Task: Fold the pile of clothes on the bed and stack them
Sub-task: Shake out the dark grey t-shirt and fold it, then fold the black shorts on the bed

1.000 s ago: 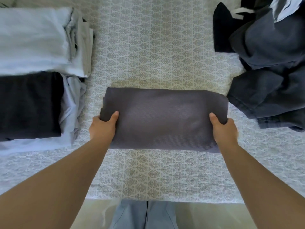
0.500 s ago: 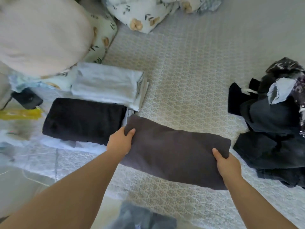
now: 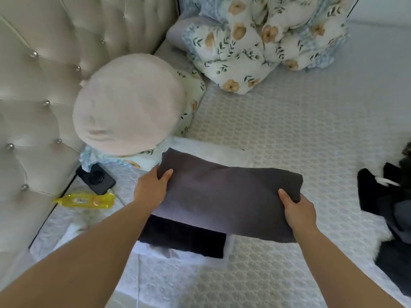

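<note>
A folded dark grey garment (image 3: 224, 196) hangs between my two hands above the folded stacks. My left hand (image 3: 152, 187) grips its left end, thumb on top. Its right end is held by my right hand (image 3: 299, 211), thumb also on top. Below it lies a folded black garment (image 3: 184, 237) on pale blue folded clothes (image 3: 178, 254). A folded white stack (image 3: 222, 153) shows just behind the grey garment. A heap of unfolded dark clothes (image 3: 391, 207) lies at the right edge of the bed.
A round beige cushion (image 3: 129, 103) and floral pillows (image 3: 262, 41) sit at the head of the bed beside the tufted headboard (image 3: 44, 74). A black camera (image 3: 97, 178) and a yellow wipes pack (image 3: 86, 200) lie left of the stacks. The patterned bedspread (image 3: 300, 130) stretches to the right.
Both hands lifted the folded grey garment off the bedspread and carried it left, over the black and white stacks. The view swung toward the headboard.
</note>
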